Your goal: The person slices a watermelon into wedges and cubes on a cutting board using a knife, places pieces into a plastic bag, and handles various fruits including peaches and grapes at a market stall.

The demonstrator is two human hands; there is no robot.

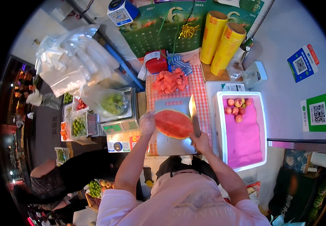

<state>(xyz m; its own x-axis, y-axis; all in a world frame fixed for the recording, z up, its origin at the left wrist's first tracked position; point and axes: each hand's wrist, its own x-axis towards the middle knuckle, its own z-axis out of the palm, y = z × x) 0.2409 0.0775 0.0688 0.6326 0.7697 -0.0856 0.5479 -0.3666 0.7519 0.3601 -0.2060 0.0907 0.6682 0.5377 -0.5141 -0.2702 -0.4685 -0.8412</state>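
A cut piece of watermelon point(174, 123), red flesh upward, lies on the grey cutting board point(166, 147). My left hand point(147, 123), in a clear plastic glove, grips its left end. In my right hand point(200, 142) is the handle of a large kitchen knife point(194, 115). The blade points away from me, upright along the right side of the melon, partly over the board's edge. Beyond the board, a heap of watermelon chunks point(169, 81) sits on the red checked cloth point(200, 90).
At right stands a white foam box point(260, 132) with a pink liner and several peaches. Two yellow film rolls point(219, 41) stand behind it. Bagged green fruit point(112, 101) rests on a scale at left, below hanging plastic bags point(74, 56). Another person point(53, 184) is at lower left.
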